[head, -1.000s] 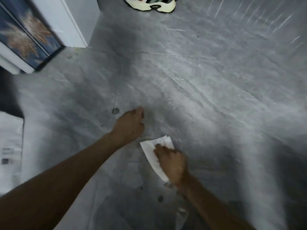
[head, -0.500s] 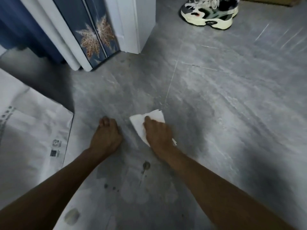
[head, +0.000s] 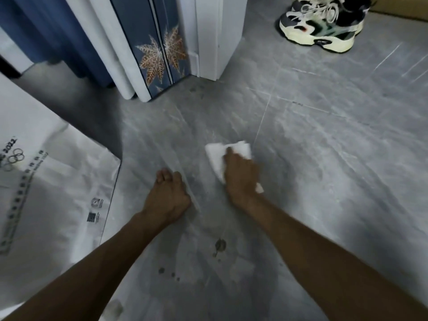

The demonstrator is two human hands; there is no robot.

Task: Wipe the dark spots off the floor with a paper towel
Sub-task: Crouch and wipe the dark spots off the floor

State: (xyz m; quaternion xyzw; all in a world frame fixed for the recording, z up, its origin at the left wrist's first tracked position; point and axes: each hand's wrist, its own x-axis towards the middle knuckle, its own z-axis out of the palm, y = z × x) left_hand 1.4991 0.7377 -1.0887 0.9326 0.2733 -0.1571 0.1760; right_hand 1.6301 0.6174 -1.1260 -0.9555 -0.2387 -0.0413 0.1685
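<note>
the right hand (head: 240, 177) rests on the paper towel (head: 216, 157) on the floor (head: 328, 163), and the left hand (head: 168, 198) is just beside it at the left. the dark spots (head: 220, 245) lie nearer, between the forearms. a shoe (head: 322, 26) stands far behind at the right.

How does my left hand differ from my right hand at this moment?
The left hand holds nothing; the right hand holds the paper towel against the floor. The left hand is curled in a fist resting on the floor; the right hand lies over the towel. The left hand sits nearer the person than the right hand. Both are down at the floor, beyond the dark spots.
</note>
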